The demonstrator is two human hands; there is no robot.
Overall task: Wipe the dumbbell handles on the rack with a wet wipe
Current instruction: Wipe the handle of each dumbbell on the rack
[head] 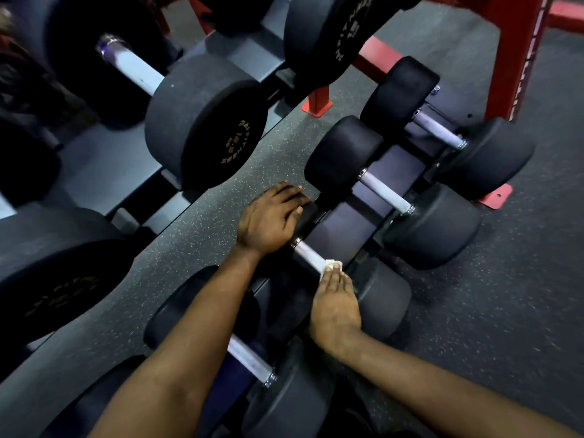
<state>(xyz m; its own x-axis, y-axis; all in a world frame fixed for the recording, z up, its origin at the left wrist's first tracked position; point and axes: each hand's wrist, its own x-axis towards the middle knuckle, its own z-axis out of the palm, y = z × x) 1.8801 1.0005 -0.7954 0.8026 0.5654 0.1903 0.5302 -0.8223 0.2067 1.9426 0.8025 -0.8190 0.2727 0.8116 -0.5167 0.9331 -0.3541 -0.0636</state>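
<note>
Several black dumbbells with pale metal handles lie in a row on a low dark rack point(344, 226). My left hand point(271, 216) rests over the left head of the third dumbbell from the far end, fingers curled over its top. My right hand point(335, 301) wraps a white wet wipe point(331, 264) round that dumbbell's handle point(308, 256) near its right head point(382, 298). Only a small fold of the wipe shows beyond my fingertips. The nearer handle point(248, 358) runs partly under my left forearm.
A taller dark rack point(104, 162) on the left holds large dumbbells point(205, 121). Red frame posts point(512, 52) and a red foot point(317, 104) stand at the back right. Speckled rubber floor point(489, 311) stretches to the right and between the two racks.
</note>
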